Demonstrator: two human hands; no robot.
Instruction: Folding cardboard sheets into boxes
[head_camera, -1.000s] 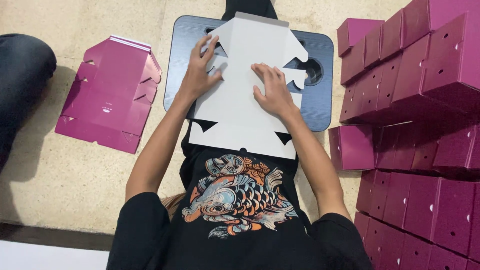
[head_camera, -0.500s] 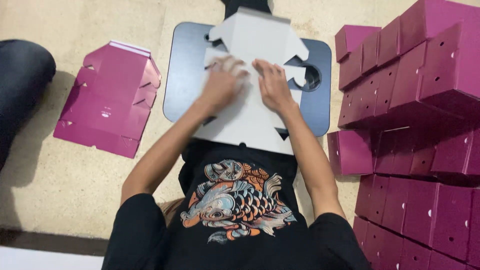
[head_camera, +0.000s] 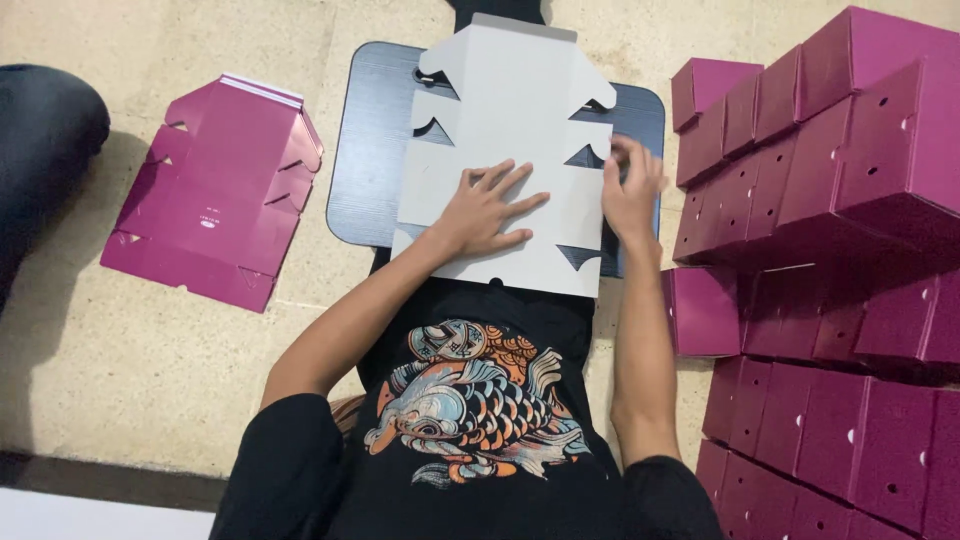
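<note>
The white blank (head_camera: 505, 150) lies flat on the dark surface (head_camera: 372, 150). Left hand (head_camera: 485, 210) presses it, fingers spread; right hand (head_camera: 632, 190) pinches its right flap. Folding step seems underway; the flap likely needs creasing upward.

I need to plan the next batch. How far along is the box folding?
Done: many folded magenta boxes are stacked at the right. In hand: a flat white-faced blank lies on the dark tray; the left hand presses it flat, the right hand works its right edge. Left: a pile of flat magenta blanks waits on the floor.
</note>
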